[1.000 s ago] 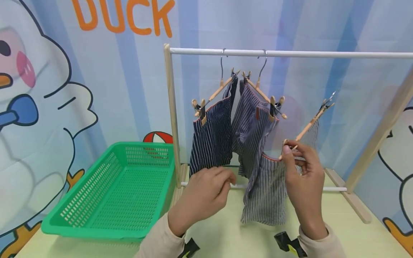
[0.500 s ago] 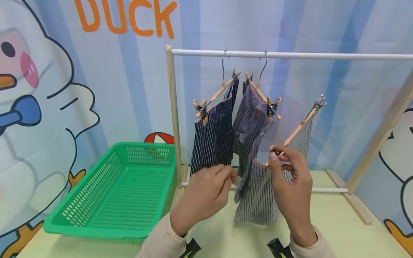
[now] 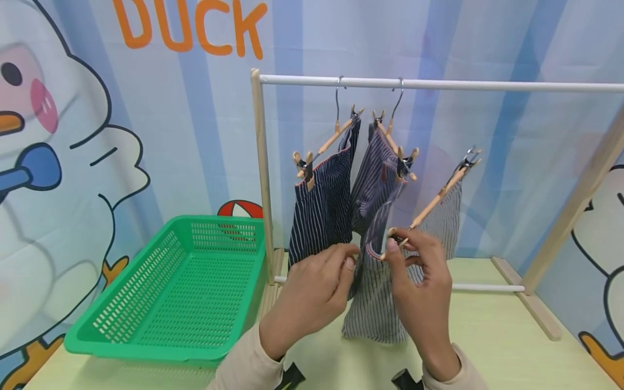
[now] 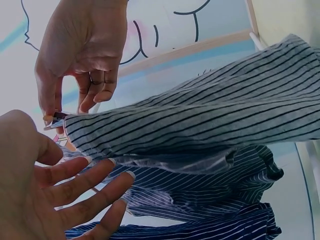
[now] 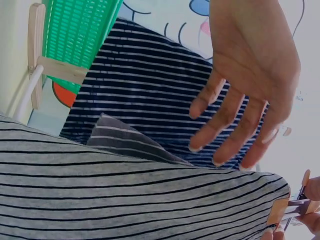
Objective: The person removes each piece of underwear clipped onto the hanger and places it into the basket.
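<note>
Closest, two beige sleeves point(image 3: 248, 363) are cut off by the bottom of the head view. The left hand point(image 3: 312, 295) has its fingers spread and loosely bent beside the cloth; whether its fingertips touch cannot be told. The right hand point(image 3: 423, 290) pinches a small wooden clip point(image 3: 391, 232), its thumb and fingers covering part of it. That clip bites one end of a light grey garment point(image 3: 363, 314) with thin black stripes, hanging from a slim wooden hanger point(image 3: 431, 206) that slants up and away above the middle of the pale tabletop point(image 3: 487, 325); its hook is hard to make out. Along the tabletop's left edge sits a green perforated basket point(image 3: 146, 353). Beyond, a navy pinstriped garment point(image 3: 324, 208), partly hidden by the left hand, and a purplish-grey striped garment point(image 3: 372, 187) hang from a white rail point(image 3: 487, 85), which leaves the head view at right. Farthest is a light blue backdrop point(image 3: 480, 38) lettered DUCK.
</note>
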Tool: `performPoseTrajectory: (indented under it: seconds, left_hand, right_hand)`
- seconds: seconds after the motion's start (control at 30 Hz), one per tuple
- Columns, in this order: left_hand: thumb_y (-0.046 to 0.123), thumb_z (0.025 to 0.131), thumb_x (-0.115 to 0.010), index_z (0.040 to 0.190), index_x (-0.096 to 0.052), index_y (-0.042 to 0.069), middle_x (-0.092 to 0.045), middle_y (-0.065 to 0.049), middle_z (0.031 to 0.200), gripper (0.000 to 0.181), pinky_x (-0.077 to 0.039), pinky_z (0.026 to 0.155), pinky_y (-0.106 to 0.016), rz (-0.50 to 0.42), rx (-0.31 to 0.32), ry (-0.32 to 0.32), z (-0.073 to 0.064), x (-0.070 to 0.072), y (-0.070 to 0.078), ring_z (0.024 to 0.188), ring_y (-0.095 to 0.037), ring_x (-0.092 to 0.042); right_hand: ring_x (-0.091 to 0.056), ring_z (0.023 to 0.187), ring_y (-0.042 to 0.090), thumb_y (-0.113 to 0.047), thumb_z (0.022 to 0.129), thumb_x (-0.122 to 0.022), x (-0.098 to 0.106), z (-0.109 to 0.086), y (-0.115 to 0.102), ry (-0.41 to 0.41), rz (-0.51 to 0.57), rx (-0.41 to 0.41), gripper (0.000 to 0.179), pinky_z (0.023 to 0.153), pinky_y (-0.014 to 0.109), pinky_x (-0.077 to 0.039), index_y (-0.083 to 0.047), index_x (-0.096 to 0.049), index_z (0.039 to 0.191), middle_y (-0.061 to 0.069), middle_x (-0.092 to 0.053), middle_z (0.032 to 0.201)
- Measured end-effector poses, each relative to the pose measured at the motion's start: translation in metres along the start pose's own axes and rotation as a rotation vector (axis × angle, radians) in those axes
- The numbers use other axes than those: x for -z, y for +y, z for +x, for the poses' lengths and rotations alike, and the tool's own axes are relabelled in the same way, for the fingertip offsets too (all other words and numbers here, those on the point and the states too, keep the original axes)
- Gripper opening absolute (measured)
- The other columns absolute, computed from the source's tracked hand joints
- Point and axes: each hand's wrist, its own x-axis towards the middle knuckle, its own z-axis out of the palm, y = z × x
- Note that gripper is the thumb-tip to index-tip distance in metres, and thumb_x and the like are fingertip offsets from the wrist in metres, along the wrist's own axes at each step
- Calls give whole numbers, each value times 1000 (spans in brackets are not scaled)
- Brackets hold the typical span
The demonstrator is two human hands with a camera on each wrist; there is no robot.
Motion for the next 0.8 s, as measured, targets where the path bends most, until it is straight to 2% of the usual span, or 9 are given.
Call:
performPoseTrajectory:
  seconds: [0.23,0.67,0.8]
  left_hand:
    - [22,103,-48,127,-61,10,-71,2,110,30,-57,70,-28,-51,43,-50,0,1,1,89,-9,-70]
    - [28,94,-65,134,-56,8,-69,0,113,45,-57,71,-28,-31,12,-47,-1,3,3,94,-11,-69]
    - [27,94,-66,131,-59,9,-69,0,115,42,-58,71,-28,-39,15,-41,-2,3,5,94,-11,-69]
  right_hand:
    - [-52,103,4,-2,93,-65,-6,-5,0,2,24,43,27,79,9,-44,-7,-70,119,10,-64,119]
    - [-53,103,4,-2,92,-67,-12,-11,-5,-19,38,42,27,78,9,-45,-8,-71,117,10,-63,118]
    - [-54,104,5,0,90,-68,-16,-15,-8,-32,65,48,27,79,11,-45,-9,-71,116,9,-62,118]
